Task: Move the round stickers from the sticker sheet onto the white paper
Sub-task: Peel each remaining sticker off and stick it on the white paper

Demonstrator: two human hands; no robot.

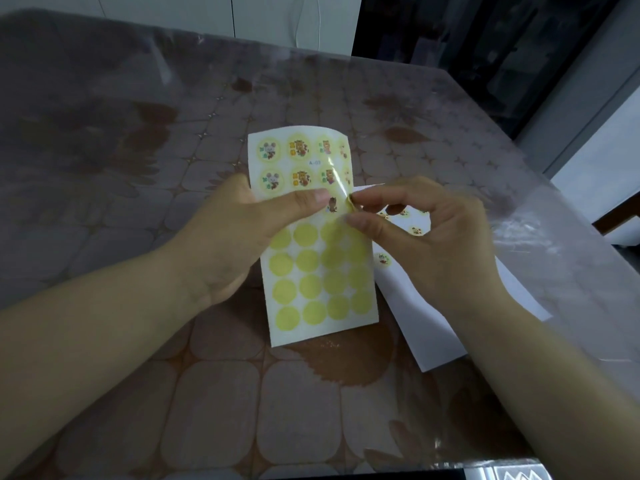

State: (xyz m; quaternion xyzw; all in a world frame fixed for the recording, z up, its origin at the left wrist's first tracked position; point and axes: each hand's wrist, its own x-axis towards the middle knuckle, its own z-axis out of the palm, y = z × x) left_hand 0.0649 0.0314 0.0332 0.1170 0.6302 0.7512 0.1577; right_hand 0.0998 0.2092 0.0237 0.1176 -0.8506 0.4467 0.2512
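Brown floral surface (242,393) w/ clear plastic cover. L hand (239,230) grips white-and-yellow sticker sheet (311,289), thumb on front. R hand (426,237) pinches round yellow sticker (349,202) at sheet's edge by L thumb tip; white paper sheet (426,327) lies under R hand.

The sticker sheet (313,296) curls, lifted: 2 top rows of round stickers (300,148) intact, 4 lower rows bare, 1 peeling sticker (348,204) at its right edge. The white paper (415,323) lies flat to the right, bearing placed stickers (416,230).
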